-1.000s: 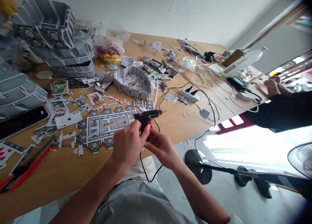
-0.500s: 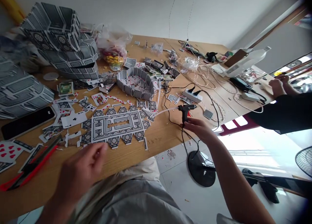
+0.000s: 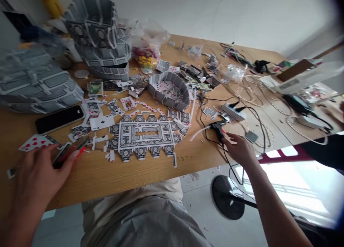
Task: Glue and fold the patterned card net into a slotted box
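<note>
Left of the flat card cutout (image 3: 146, 144), the left hand (image 3: 44, 173) has come over to the red cutter (image 3: 64, 155), fingers curved around it, their grip unclear. Right of the cutout, the glue gun (image 3: 218, 130) now lies on the surface (image 3: 150, 172), the right hand's (image 3: 239, 148) loosely curled fingers at its handle, hold uncertain.

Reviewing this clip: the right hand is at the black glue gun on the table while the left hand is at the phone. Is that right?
Not quite. The head view shows the left hand at the red-and-black cutter, not the phone. The right hand is indeed at the black glue gun.
</note>
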A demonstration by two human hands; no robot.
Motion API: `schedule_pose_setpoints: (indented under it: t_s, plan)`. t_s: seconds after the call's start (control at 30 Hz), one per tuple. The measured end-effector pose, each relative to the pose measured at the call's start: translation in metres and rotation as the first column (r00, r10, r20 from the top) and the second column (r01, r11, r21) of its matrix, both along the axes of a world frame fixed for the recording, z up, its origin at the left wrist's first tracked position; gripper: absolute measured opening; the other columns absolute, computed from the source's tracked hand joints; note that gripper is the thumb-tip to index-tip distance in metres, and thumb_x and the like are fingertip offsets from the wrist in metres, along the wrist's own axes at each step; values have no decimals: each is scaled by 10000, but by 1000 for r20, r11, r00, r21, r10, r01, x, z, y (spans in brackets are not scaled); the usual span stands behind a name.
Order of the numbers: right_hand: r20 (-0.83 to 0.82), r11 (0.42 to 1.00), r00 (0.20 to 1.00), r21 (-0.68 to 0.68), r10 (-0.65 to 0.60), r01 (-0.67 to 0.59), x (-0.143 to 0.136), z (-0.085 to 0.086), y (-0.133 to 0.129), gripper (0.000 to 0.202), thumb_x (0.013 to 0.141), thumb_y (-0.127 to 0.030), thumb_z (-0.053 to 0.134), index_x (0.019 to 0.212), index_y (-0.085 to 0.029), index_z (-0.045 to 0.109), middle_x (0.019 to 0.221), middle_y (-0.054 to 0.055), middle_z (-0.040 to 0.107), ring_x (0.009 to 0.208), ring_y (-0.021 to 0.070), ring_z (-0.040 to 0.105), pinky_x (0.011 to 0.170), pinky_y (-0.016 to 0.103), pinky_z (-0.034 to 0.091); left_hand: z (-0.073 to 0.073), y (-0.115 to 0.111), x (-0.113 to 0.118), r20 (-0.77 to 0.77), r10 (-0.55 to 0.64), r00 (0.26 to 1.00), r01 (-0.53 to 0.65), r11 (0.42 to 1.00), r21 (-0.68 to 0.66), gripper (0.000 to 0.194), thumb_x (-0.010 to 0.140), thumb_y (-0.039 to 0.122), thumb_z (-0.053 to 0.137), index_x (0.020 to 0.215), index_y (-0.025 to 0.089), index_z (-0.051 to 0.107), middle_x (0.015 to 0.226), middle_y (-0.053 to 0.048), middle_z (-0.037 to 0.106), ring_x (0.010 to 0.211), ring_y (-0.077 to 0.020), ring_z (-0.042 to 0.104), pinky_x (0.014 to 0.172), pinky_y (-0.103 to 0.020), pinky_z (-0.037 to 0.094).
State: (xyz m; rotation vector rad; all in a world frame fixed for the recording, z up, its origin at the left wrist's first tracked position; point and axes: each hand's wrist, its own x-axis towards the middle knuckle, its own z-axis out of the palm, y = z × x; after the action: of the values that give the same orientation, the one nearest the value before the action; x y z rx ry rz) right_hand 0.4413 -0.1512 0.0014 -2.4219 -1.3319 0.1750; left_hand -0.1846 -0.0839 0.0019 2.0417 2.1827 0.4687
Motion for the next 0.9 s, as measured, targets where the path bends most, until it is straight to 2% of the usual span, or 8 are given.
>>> schedule_pose_setpoints:
  t_s: [0.13, 0.27, 0.37, 0.5, 0.6, 0.73, 0.83, 0.9]
  plan:
    - [201, 907, 956, 321, 215, -272, -84, 33, 15, 383, 987, -388, 643, 1291, -187, 762, 1274, 184, 742, 1158, 353, 719, 1060, 538, 537, 7, 0, 9, -136, -34, 990, 39, 998, 39, 394, 973, 581, 659, 1196, 262, 596, 1187, -83, 673, 1234, -353, 637, 1046, -446, 528]
    - [151, 643, 736, 393, 660, -657, -181, 49, 47, 235, 1032, -222, 640, 1226, -223, 773, 1147, 102, 782, 1047, 242, 745, 955, 397, 591, 9, 0, 14, -135, -97, 986, 102, 994, 26, 326, 1012, 534, 631, 1136, 233, 622, 1143, -69, 682, 1169, -315, 666, 1039, -409, 528]
    - [80, 495, 542, 314, 836, -810, -226, 38, 82, 239, 1072, -192, 569, 1181, -176, 782, 1091, 115, 773, 998, 235, 731, 903, 387, 602, 13, -1, 16, -108, -107, 988, 105, 994, -28, 295, 1052, 512, 569, 1084, 222, 613, 1118, -61, 671, 1146, -298, 667, 986, -372, 532]
    - [94, 453, 463, 108, 881, -885, -249, 10, 122, 281, 1078, -135, 514, 1194, -136, 770, 1108, 142, 752, 1021, 254, 693, 900, 389, 590, 24, -3, 23, 12, 15, 1000, -15, 999, -33, 262, 1014, 478, 642, 1083, 226, 620, 1101, -23, 687, 1034, -239, 695, 906, -306, 519]
    - [153, 421, 421, 33, 894, -906, -252, -6, 137, 376, 1039, -38, 478, 1333, -102, 702, 1137, 160, 726, 1031, 260, 652, 915, 391, 580, 36, -2, 40, 229, 141, 963, -121, 988, -99, 249, 984, 462, 674, 1075, 232, 647, 986, 18, 727, 904, -190, 699, 836, -263, 503]
    - [200, 381, 373, -2, 906, -925, -252, -17, 140, 425, 1001, 9, 471, 1364, -103, 662, 1161, 169, 708, 1039, 272, 613, 931, 415, 587, 46, 15, 76, 652, 165, 740, 86, 938, -335, 361, 1037, 550, 527, 1032, 213, 655, 950, -8, 778, 916, -208, 707, 829, -284, 536]
    - [219, 370, 356, -22, 908, -929, -251, -20, 138, 372, 1011, -14, 473, 1315, -87, 676, 1200, 185, 705, 1070, 287, 614, 951, 427, 594, 38, 42, 107, 811, 272, 518, 298, 831, -470, 371, 1046, 489, 471, 975, 193, 684, 958, -47, 793, 790, -203, 702, 767, -312, 569]
    - [218, 375, 362, -20, 906, -927, -252, -22, 134, 383, 1011, -19, 469, 1337, -68, 663, 1229, 198, 704, 1084, 294, 624, 943, 431, 600, 28, 61, 125, 839, 364, 404, 345, 789, -508, 422, 1019, 530, 482, 919, 182, 697, 897, -78, 784, 721, -215, 694, 635, -310, 555]
